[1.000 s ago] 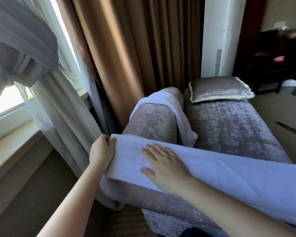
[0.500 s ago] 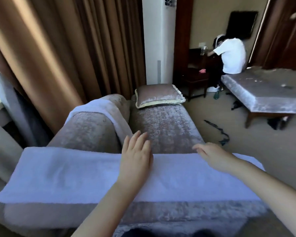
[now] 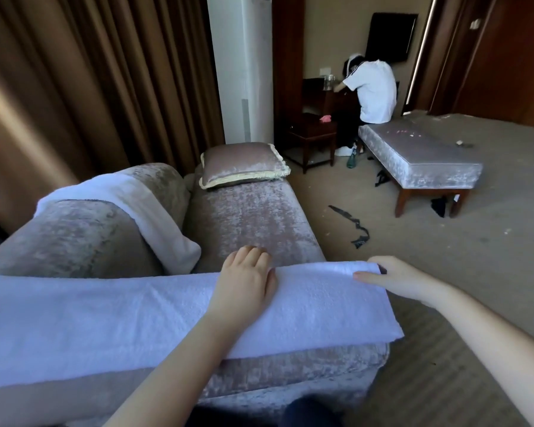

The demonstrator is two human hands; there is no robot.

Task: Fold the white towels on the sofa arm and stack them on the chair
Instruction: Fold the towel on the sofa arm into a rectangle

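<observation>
A long white towel (image 3: 111,318) lies folded lengthwise across the near sofa arm (image 3: 290,371). My left hand (image 3: 244,282) rests on its middle, fingers curled over the far edge. At the towel's right end, my right hand (image 3: 401,280) pinches the far corner, thumb on top. A second white towel (image 3: 154,220) hangs over the sofa back on the left. No chair with a stack is in view.
The grey velvet sofa seat (image 3: 250,223) carries a cushion (image 3: 242,164) at its far end. Brown curtains (image 3: 90,81) hang behind. A bench (image 3: 423,161) stands at the right on the carpet, and a person in a white shirt (image 3: 373,90) sits at a desk.
My view has swung right. Both hands slid right along the towel: the left from its left end to the middle, the right to the right end, where it now grips the corner.
</observation>
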